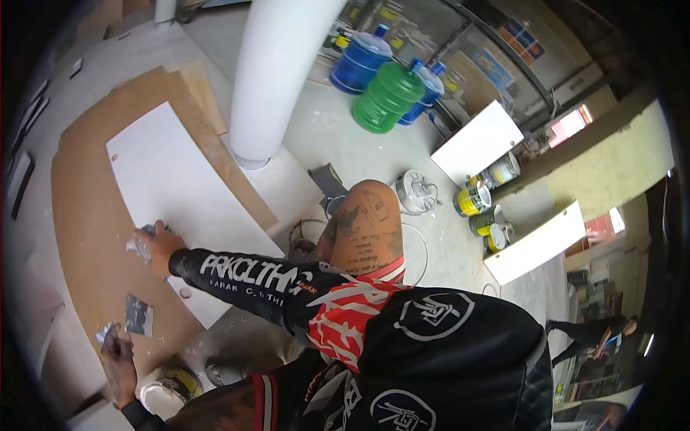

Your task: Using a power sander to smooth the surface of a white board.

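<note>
A long white panel [183, 187] with small round holes near its ends lies on a larger brown board [83, 208]. My right hand [162, 244] rests at the panel's left long edge, its fingers closed round a grey-white thing [139, 248] whose kind I cannot make out. At the lower left my left hand [119, 359] is raised near the board's near edge. It pinches a small thin, silvery-white piece [107, 333], too small to name. Beside that hand, a dark grey square sheet [139, 315] with pale smears lies on the board.
A white column [269, 79] stands beyond the panel. Blue water jugs [361, 61] and a green one [388, 98] stand farther back. Several paint cans [472, 199], white boards [478, 144] and a lidded bucket [417, 192] are to the right. An open can [167, 391] sits by my leg; a person [600, 336] is far right.
</note>
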A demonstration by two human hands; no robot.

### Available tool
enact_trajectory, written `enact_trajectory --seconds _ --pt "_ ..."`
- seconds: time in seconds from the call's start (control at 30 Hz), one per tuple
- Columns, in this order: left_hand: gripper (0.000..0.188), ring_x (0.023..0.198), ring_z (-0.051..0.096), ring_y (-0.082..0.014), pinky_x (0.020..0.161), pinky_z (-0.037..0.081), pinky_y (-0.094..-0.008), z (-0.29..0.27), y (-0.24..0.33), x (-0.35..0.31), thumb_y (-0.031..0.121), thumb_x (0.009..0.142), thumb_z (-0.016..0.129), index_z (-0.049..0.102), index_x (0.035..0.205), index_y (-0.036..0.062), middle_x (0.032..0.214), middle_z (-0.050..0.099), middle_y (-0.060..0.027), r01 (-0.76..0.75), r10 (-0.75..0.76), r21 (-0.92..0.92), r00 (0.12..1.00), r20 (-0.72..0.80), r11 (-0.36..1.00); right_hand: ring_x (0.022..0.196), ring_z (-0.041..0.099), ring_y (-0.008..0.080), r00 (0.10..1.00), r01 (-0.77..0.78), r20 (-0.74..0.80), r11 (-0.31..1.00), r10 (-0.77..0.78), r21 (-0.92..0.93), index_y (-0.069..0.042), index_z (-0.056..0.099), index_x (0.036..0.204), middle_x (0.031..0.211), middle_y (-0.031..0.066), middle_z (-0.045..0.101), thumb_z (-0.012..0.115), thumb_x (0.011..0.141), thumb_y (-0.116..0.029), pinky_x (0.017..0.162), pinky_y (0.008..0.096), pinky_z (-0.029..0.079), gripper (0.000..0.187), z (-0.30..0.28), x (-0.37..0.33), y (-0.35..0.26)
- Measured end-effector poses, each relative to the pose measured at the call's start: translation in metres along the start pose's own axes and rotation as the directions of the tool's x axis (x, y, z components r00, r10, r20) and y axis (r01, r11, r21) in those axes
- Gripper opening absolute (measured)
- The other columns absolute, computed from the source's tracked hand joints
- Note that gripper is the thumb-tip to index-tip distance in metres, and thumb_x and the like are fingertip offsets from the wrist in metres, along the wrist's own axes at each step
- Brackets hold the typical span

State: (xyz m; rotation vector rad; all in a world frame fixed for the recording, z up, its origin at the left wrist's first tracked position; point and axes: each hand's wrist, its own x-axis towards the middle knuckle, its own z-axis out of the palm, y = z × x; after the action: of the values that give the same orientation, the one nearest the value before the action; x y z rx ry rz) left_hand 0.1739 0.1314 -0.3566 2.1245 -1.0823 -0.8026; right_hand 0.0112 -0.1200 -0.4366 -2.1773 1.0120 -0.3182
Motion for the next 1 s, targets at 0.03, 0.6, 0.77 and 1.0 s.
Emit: enact_trajectory --seconds 0.03,0.6,0.77,1.0 --pt "0.040 0.073 0.051 -0.0109 0.065 0.044 -0.0273 -0.005 0.006 -0.007 0.018 0.099 0.062 0.059 0.132 -0.0038 0.084 0.059 -0.0035 0.035 -0.035 0.014 0.999 -0.005 0.999 0.111 0.061 0.0476 0.998 -0.002 0.059 1.000 0.001 0.015 -0.027 0.038 0.154 0.135 0.0275 0.041 0.077 0.078 -0.026 0.094 0.0498 0.053 0.085 0.000 -0.006 -0.010" --pt "0.037 0.067 0.062 -0.0216 0.067 0.051 -0.0373 0.023 0.056 -0.017 0.026 0.092 0.070 0.069 0.120 0.0020 0.076 0.066 -0.0158 -0.111 0.120 0.208 0.992 -0.031 0.972 0.101 0.066 0.0455 0.993 0.111 0.047 0.994 -0.111 -0.003 -0.035 0.040 0.152 0.131 0.0260 0.048 0.079 0.080 -0.029 0.087 0.0495 0.057 0.083 -0.021 -0.151 0.025" --pt "0.040 0.069 0.063 -0.0222 0.068 0.051 -0.0369 0.023 0.049 -0.016 0.029 0.091 0.072 0.069 0.121 0.0017 0.077 0.066 -0.0158 -0.100 0.106 0.202 0.994 -0.021 0.974 0.106 0.065 0.0449 0.994 -0.059 -0.102 0.994 0.049 -0.097 -0.039 0.038 0.153 0.138 0.0232 0.042 0.078 0.079 -0.032 0.091 0.0476 0.056 0.085 -0.055 -0.093 0.075" --pt "0.042 0.080 0.071 -0.0250 0.077 0.055 -0.0368 0.034 0.059 -0.016 0.026 0.091 0.071 0.068 0.123 -0.0009 0.091 0.073 -0.0208 -0.022 0.029 0.216 0.999 -0.033 0.976 0.099 0.066 0.0451 0.985 -0.146 -0.110 0.982 0.133 -0.118 -0.038 0.036 0.154 0.135 0.0224 0.043 0.076 0.081 -0.033 0.092 0.0471 0.055 0.084 -0.069 -0.084 0.076"
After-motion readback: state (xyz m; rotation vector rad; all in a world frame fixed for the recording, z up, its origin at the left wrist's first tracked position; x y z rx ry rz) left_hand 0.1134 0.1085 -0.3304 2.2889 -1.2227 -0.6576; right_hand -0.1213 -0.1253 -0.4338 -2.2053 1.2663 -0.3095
